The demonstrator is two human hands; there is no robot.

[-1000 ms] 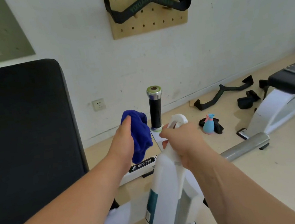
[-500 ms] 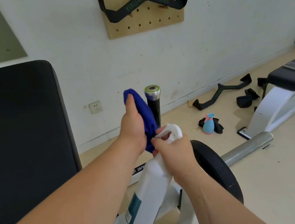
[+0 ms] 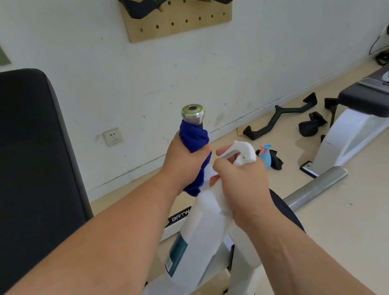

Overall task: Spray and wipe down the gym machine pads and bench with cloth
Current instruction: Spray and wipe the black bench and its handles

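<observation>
Your left grip [image 3: 186, 166] was closed round the blue cloth [image 3: 193, 136], and the cloth was wrapped about the upright handle [image 3: 193, 113], just under its metal cap. Your right grip [image 3: 243, 185] was closed on the neck of the white spray bottle [image 3: 196, 242], fingers by the trigger, with the nozzle close beside the cloth.

By my reading, you were midway through wiping that handle. No wet sheen or streak showed on any surface, so I could not tell which parts were already finished. The big black back pad [image 3: 17, 172] at your left was touched by neither hand. The bench [image 3: 376, 99] stood well apart, off to your right by the wall. Judged from how things lay, most of the job was left for you: the back pad and the bench both needed spray and a wipe.
</observation>
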